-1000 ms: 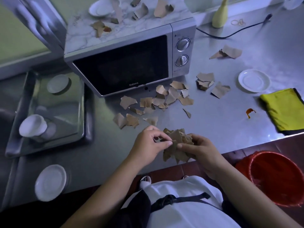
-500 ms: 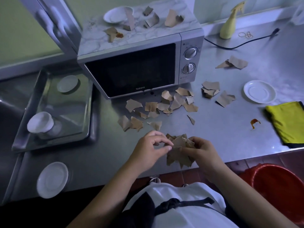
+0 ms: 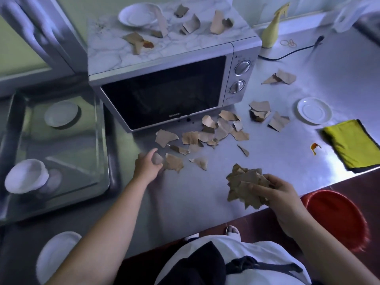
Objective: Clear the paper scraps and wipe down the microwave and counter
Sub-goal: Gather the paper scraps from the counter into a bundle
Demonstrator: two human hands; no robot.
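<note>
My right hand (image 3: 276, 191) grips a thick bunch of brown paper scraps (image 3: 244, 185) above the steel counter's (image 3: 205, 194) front edge. My left hand (image 3: 147, 164) has reached out to the left and its fingers curl round one small scrap (image 3: 157, 158) on the counter. Several more loose scraps (image 3: 207, 136) lie in front of the silver microwave (image 3: 164, 95). Other scraps (image 3: 193, 24) sit on its marbled top, along with an orange stain (image 3: 148, 44). A yellow cloth (image 3: 353, 144) lies at the right, next to an orange smear (image 3: 314, 147).
A red bin (image 3: 337, 219) stands below the counter edge at the right. A metal tray (image 3: 102, 153) at the left holds a cup (image 3: 26, 175) and saucer (image 3: 61, 113). White saucers (image 3: 313, 110) and a yellow spray bottle (image 3: 271, 31) also stand about.
My left hand left the bunch and moved out to the left onto a loose scrap. My right hand now holds the bunch alone, shifted slightly right.
</note>
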